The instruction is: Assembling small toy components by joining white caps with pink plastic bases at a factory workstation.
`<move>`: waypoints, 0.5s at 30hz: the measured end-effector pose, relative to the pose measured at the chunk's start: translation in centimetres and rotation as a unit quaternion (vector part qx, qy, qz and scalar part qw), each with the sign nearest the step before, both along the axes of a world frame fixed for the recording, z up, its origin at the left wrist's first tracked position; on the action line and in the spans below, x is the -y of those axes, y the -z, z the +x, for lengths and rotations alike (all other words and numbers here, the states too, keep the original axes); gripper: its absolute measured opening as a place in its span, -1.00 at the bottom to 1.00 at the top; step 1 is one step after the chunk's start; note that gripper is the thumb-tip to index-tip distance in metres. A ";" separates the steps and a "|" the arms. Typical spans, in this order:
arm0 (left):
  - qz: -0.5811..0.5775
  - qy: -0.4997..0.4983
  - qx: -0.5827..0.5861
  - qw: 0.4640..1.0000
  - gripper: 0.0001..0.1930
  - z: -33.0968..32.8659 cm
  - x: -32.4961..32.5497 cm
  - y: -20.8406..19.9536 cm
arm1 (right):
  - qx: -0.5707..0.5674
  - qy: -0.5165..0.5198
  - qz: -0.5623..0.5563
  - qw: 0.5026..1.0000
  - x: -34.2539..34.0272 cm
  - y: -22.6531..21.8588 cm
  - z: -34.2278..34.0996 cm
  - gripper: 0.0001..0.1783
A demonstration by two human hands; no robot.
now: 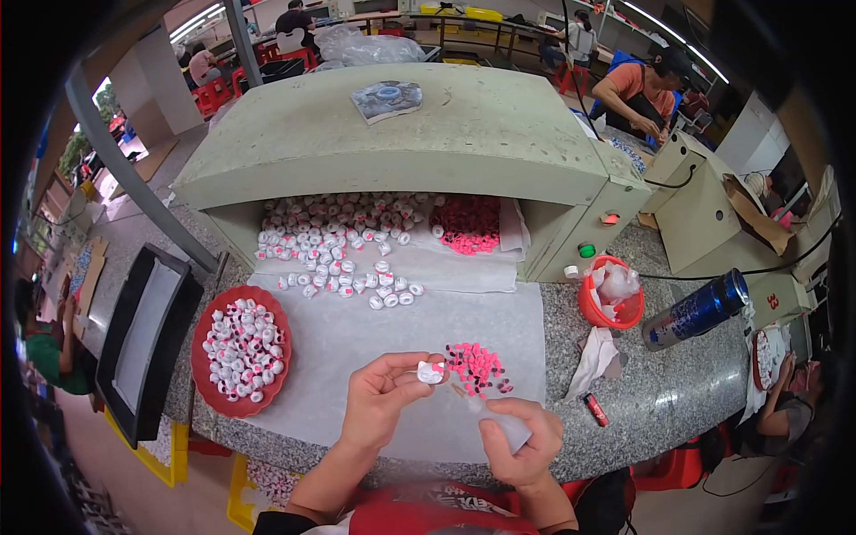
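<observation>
Between the fingertips of my left hand (pixel 382 397) is a small white figure head (pixel 431 372) with a pink patch on it. My right hand (pixel 524 443) is wrapped round a translucent white squeeze bottle (pixel 506 426), its thin nozzle tilted toward the figure head; I cannot tell whether they touch. Just beyond the nozzle lies a loose pile of small pink and black pieces (pixel 477 364) on a white paper sheet (pixel 357 383). To the left, a red scalloped bowl (pixel 239 406) holds many more white figure heads (pixel 245 348).
A pale green metal box (pixel 401 169) with an open front holds rows of white heads and a pink pile. At right stand a red basket (pixel 611 308), a blue tumbler (pixel 695 310) and a red tube (pixel 596 409). A black tray (pixel 147 339) is far left. Co-workers sit around.
</observation>
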State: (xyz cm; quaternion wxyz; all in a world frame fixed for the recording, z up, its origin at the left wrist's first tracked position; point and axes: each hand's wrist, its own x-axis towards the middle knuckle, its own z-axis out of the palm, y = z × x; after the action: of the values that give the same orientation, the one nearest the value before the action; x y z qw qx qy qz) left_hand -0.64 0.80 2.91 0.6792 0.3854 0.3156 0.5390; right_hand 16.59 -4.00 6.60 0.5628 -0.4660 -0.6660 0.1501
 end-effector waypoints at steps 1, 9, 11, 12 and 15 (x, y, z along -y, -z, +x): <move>0.000 0.000 0.000 1.000 -0.66 0.0 0.0 0.0 | -0.001 -0.006 -0.007 1.000 0.1 -0.1 0.0 -0.78; 0.002 0.002 0.005 1.000 -0.66 -0.4 -0.3 0.5 | -0.112 -0.014 -0.137 0.984 -0.4 0.3 -0.7 -0.79; -0.005 -0.039 0.000 0.999 -0.66 -0.9 -0.5 0.9 | -0.266 0.011 -0.256 0.929 -1.4 1.5 -0.7 -0.79; -0.007 -0.061 -0.005 0.998 -0.66 -1.2 -0.7 1.0 | -0.264 0.011 -0.255 0.930 -2.3 2.5 -0.4 -0.79; -0.016 -0.068 -0.013 0.997 -0.67 -1.8 -0.7 1.5 | -0.327 -0.014 -0.373 0.868 -5.5 7.1 0.5 -0.75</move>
State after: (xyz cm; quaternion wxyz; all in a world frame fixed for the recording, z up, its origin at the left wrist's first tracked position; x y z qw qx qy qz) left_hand -2.41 1.50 1.37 0.6429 0.3588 0.3584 0.5740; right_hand 17.12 1.49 -0.50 0.5300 -0.5561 -0.3448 0.5394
